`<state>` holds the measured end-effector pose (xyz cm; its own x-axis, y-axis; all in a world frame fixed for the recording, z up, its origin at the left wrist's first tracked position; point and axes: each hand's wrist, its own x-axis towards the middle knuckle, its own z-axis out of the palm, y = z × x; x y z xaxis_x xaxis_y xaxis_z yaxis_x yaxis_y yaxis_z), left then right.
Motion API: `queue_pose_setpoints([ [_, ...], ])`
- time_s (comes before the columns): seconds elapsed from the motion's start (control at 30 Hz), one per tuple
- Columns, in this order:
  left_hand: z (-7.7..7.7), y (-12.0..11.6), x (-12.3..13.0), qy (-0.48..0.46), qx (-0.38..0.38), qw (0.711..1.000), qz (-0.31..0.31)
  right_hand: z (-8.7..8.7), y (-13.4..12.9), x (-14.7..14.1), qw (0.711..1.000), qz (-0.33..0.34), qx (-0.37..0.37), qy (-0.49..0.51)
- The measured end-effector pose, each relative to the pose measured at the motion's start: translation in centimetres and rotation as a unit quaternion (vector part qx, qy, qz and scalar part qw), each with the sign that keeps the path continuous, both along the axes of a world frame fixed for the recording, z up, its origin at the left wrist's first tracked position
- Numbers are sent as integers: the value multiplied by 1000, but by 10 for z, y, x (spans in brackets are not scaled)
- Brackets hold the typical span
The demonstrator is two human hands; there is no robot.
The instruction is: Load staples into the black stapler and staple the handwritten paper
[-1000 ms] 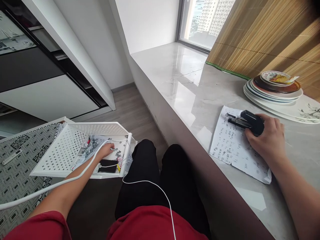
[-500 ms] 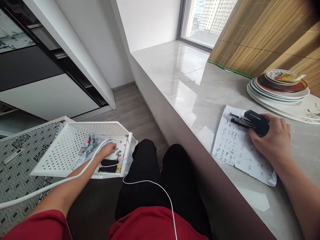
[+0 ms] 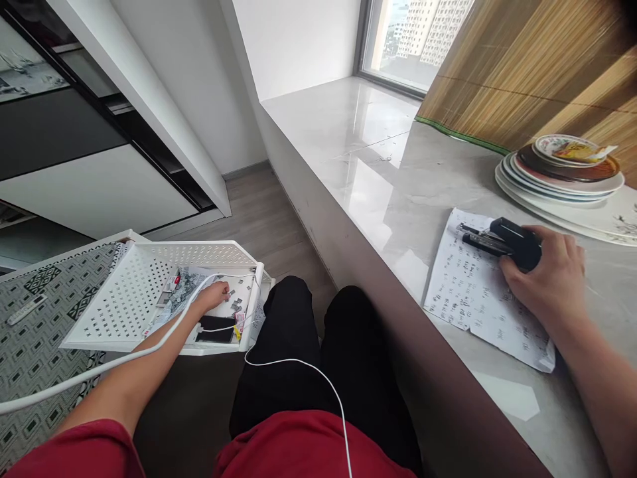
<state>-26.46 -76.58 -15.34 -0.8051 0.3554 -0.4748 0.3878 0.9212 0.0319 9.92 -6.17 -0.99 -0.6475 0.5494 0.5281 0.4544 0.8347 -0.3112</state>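
My right hand grips the rear of a black stapler, whose top is swung up so that its long inner parts show. The stapler rests over handwritten paper sheets on the stone ledge. Down at the left, my left hand reaches into a white perforated tray-like holder, fingers pinched together. Small grey staple strips lie scattered right beside its fingertips. What the fingers hold, if anything, is too small to make out.
A phone with a white cable lies in the holder; the cable crosses my lap. Stacked plates stand at the ledge's right, before a bamboo-like blind. A remote lies on the patterned cloth at far left.
My left hand has shifted slightly up and away from the staple strips, its fingers drawn in. My right hand keeps its grip on the stapler; the view has tilted a little.
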Motion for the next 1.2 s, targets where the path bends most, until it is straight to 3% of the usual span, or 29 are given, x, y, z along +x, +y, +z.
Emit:
queue_pose_setpoints([
  [0.2, -5, 5, 3, -8, 37, 999, 25, -1, 2, 0, 1000, 1, 3, 6],
  [0.37, 0, 6, -7, -6, 135, 984, 119, -2, 2, 1, 1000, -1, 1, 9],
  [0.57, 10, 2, -10, -57, 311, 913, 259, 0, 1, 0, 1000, 2, 3, 9],
  [0.7, 16, 0, -6, -128, 393, 861, 297, 2, 0, 0, 1000, -5, 2, 10],
  [0.8, 20, 3, -8, -151, 414, 846, 300, 3, 0, 0, 1000, -7, 0, 7],
  [0.87, 21, 4, -10, -152, 409, 851, 291, 3, -1, 0, 1000, -8, -2, 6],
  [0.97, 18, 3, -10, -136, 363, 881, 270, 2, 0, 0, 1000, -13, -1, 7],
  [1.2, 12, -9, -2, -34, 112, 978, 172, 3, 1, 1, 1000, -17, 5, 3],
])
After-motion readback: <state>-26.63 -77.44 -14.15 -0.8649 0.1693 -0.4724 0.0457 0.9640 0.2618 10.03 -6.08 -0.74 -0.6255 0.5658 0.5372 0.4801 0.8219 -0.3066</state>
